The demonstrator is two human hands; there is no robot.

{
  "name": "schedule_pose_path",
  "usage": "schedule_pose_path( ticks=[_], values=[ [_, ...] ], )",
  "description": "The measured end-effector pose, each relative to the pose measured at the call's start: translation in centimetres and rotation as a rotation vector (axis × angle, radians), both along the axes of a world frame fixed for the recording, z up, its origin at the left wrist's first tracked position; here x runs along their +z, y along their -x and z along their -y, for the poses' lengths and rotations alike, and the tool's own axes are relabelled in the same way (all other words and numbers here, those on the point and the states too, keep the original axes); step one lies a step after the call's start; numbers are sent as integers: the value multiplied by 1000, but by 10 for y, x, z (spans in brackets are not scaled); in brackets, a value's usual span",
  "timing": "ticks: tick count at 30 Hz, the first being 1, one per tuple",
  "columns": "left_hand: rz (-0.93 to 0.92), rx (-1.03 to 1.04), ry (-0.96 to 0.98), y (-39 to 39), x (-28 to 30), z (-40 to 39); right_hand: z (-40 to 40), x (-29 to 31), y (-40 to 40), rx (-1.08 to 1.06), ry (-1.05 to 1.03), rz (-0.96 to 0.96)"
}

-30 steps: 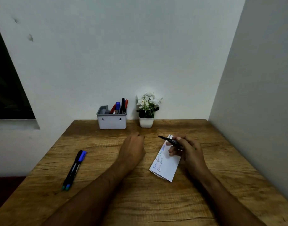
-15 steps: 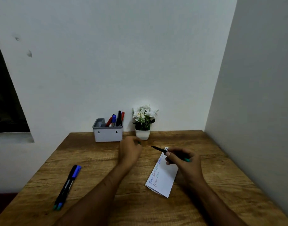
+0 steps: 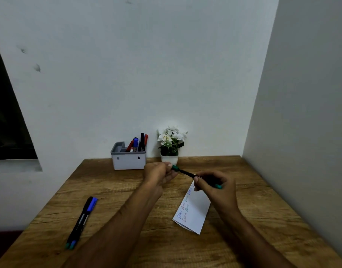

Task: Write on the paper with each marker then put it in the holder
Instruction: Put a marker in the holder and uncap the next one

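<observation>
My right hand [image 3: 216, 187] grips a black marker [image 3: 187, 173] with a teal end, its tip pointing up and left. My left hand [image 3: 159, 172] pinches the green cap [image 3: 175, 168] right at that tip. Under my right hand lies a folded white paper [image 3: 195, 211] with several lines of coloured writing. The grey holder [image 3: 127, 160] stands at the back of the table against the wall, with several markers upright in its right compartment. Two more markers [image 3: 82, 222] lie side by side at the left of the table.
A small white pot of white flowers [image 3: 171, 147] stands just right of the holder, close behind my left hand. The wooden table [image 3: 263, 219] ends at a wall on the right and at the back. A dark window opening is at far left.
My left hand rose from the table and moved right to meet the marker's tip with the cap. My right hand lifted the marker off the paper. The camera tilted up.
</observation>
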State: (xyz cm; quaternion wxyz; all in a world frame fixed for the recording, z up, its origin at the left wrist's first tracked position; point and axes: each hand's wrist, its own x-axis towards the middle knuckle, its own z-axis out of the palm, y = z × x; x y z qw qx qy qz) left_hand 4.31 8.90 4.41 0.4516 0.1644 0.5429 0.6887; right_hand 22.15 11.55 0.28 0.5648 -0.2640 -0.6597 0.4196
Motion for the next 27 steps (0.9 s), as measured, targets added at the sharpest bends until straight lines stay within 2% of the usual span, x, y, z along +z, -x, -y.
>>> schedule_pose_path(
  ticks=[7,13,21,24,27],
  values=[
    [-32,-68,-22,-16,0,4,-5,-4,6,-21,-19,30],
    [-101,20,-53,-22,1,0,-11,-3,10,23,14,-22],
    [-79,32,-126,-14,1,5,-12,-3,29,89,-3,-57],
    [-70,82,-140,-5,4,7,-16,-7,42,116,-3,12],
    [-171,170,-148,13,6,12,-22,-17,51,116,-9,214]
  ],
)
